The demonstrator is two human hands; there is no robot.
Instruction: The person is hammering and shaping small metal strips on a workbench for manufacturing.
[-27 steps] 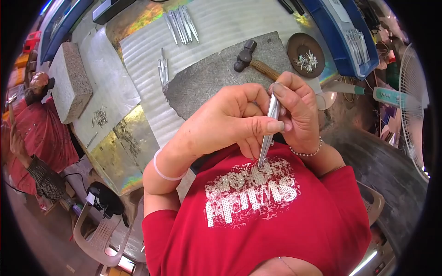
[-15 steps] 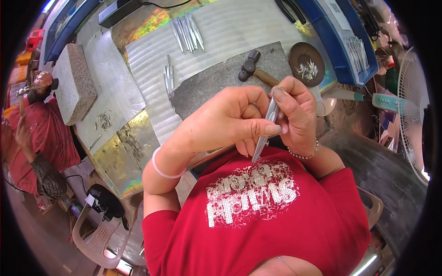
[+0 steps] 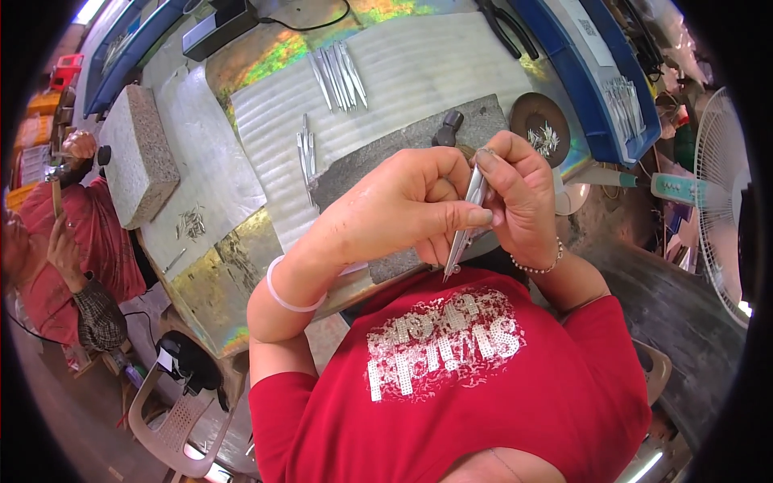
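In front of my chest both hands hold a slim silver pointed tool (image 3: 461, 239) that looks like tweezers, its tip pointing down toward my red shirt. My left hand (image 3: 407, 197) grips its shaft, thumb laid along it and fingers curled behind. The upper end is pinched between thumb and forefinger of my right hand (image 3: 519, 181). Behind my hands lies a dark grey stone slab (image 3: 378, 161), with a hammer (image 3: 448, 129) on it whose handle is mostly hidden. Just right of the slab, a round brown dish (image 3: 527, 113) contains small silver pieces (image 3: 544, 140).
Silver pointed pieces (image 3: 338, 76) lie on white foam sheeting (image 3: 270, 121); others (image 3: 306, 153) lie nearer. Black-handled pliers (image 3: 507, 30) sit beside a blue tray (image 3: 555, 48). A granite block (image 3: 141, 157) stands left, near a co-worker (image 3: 80, 233). A fan (image 3: 729, 201) is at right.
The view has shifted slightly, so the table things appear a little lower and farther right. My hands keep the same hold on the silver tool; its tip now sits slightly higher against my shirt.
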